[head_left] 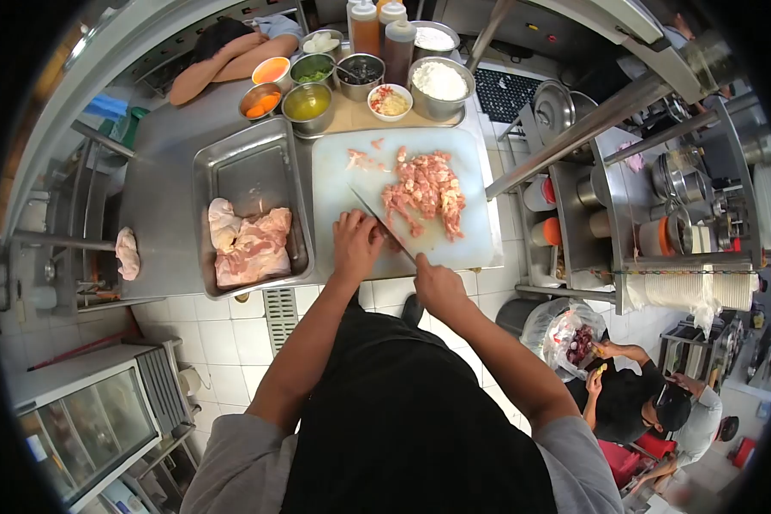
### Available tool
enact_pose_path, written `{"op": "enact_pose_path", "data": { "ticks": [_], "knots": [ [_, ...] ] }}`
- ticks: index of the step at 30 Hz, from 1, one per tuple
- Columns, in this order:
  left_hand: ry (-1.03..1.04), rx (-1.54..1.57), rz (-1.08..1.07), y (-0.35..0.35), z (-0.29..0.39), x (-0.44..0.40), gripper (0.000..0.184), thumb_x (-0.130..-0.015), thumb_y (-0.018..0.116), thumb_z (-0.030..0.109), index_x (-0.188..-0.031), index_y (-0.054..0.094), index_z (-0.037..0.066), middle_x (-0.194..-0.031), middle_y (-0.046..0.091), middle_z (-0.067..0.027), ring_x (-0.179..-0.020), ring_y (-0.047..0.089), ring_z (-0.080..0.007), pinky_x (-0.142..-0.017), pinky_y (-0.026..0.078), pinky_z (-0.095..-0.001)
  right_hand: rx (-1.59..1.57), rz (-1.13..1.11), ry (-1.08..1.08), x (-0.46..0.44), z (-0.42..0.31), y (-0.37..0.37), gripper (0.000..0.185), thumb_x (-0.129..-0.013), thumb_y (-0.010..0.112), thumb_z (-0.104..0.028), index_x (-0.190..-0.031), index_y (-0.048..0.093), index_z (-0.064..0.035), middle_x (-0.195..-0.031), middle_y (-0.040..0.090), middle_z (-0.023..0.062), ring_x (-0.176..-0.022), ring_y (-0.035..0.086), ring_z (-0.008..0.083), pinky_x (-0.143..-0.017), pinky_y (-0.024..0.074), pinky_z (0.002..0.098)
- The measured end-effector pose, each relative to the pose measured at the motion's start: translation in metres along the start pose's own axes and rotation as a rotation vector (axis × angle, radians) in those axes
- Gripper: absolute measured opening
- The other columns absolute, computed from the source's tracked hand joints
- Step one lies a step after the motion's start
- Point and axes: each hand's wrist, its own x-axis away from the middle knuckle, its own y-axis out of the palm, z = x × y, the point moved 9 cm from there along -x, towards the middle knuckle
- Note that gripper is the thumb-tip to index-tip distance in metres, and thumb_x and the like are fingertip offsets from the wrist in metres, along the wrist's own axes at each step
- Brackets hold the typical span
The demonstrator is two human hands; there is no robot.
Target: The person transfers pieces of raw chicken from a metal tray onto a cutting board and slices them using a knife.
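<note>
White board (343,193) beneath; right hand (440,289) clasps a knife (385,225), forearm (510,351) slanting inward; left hand (356,244), fingers curled alongside, hold unclear.

squeeze bottles (366,32) stand behind several steel bowls (310,126); a small white bowl (390,117) sits among them. a drain grate (280,319) lies in the tiled floor (248,338). at right, a person (621,407) in a black cap (672,407) is beside a clear plastic bag (541,330).

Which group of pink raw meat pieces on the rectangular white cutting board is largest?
The chunky pink heap right of the long narrow steel knife; the few scraps at the board's upper left cover less.
</note>
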Motion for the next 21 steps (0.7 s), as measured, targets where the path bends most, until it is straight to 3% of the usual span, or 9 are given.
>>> {"op": "enact_pose_path", "data": {
  "ticks": [5, 8, 11, 15, 21],
  "knots": [
    [-0.015, -0.004, 0.032, 0.0, -0.002, 0.0, 0.02, -0.077, 0.076, 0.011, -0.096, 0.069, 0.009, -0.1, 0.058, -0.0069, -0.099, 0.056, -0.0309, -0.084, 0.042, -0.0463, -0.037, -0.022, -0.004, 0.07, 0.032, 0.008, 0.021, -0.098, 0.056, -0.013, -0.113, 0.048, 0.0003, -0.071, 0.068, 0.0277, -0.067, 0.07, 0.0486, -0.061, 0.0549, 0.0604],
    [-0.024, 0.004, 0.047, -0.002, -0.002, 0.002, 0.019, -0.078, 0.075, 0.01, -0.096, 0.069, 0.009, -0.1, 0.058, -0.007, -0.098, 0.056, -0.0307, -0.083, 0.042, -0.0469, -0.02, -0.085, 0.076, 0.079, 0.039, 0.009, 0.025, -0.099, 0.055, -0.013, -0.117, 0.049, 0.0023, -0.072, 0.068, 0.0286, -0.068, 0.07, 0.0492, -0.062, 0.0544, 0.0614],
    [-0.04, 0.022, 0.028, 0.002, -0.003, 0.004, 0.02, -0.078, 0.074, 0.01, -0.096, 0.068, 0.009, -0.101, 0.059, -0.0069, -0.1, 0.056, -0.0308, -0.085, 0.042, -0.0468, -0.062, 0.051, -0.015, 0.041, 0.029, 0.015, 0.03, -0.099, 0.056, -0.014, -0.121, 0.048, 0.0041, -0.073, 0.068, 0.0293, -0.071, 0.07, 0.0499, -0.063, 0.0541, 0.0622],
    [-0.007, 0.028, 0.064, -0.001, -0.002, 0.005, 0.02, -0.078, 0.074, 0.007, -0.096, 0.068, 0.009, -0.103, 0.058, -0.0082, -0.1, 0.056, -0.0316, -0.085, 0.043, -0.0471, -0.154, 0.07, -0.078, -0.028, 0.002, 0.003, 0.031, -0.098, 0.055, -0.015, -0.123, 0.05, 0.0038, -0.074, 0.068, 0.0298, -0.071, 0.07, 0.0502, -0.065, 0.0558, 0.0613],
    [-0.064, 0.041, -0.008, -0.007, -0.009, 0.0, 0.023, -0.082, 0.073, 0.007, -0.103, 0.068, 0.007, -0.11, 0.058, -0.0116, -0.104, 0.057, -0.0341, -0.089, 0.044, -0.0486, -0.226, 0.121, 0.009, -0.01, 0.016, -0.055, 0.026, -0.1, 0.056, -0.018, -0.119, 0.054, -0.0003, -0.078, 0.069, 0.0302, -0.075, 0.069, 0.052, -0.073, 0.0552, 0.0629]
  ]
}}
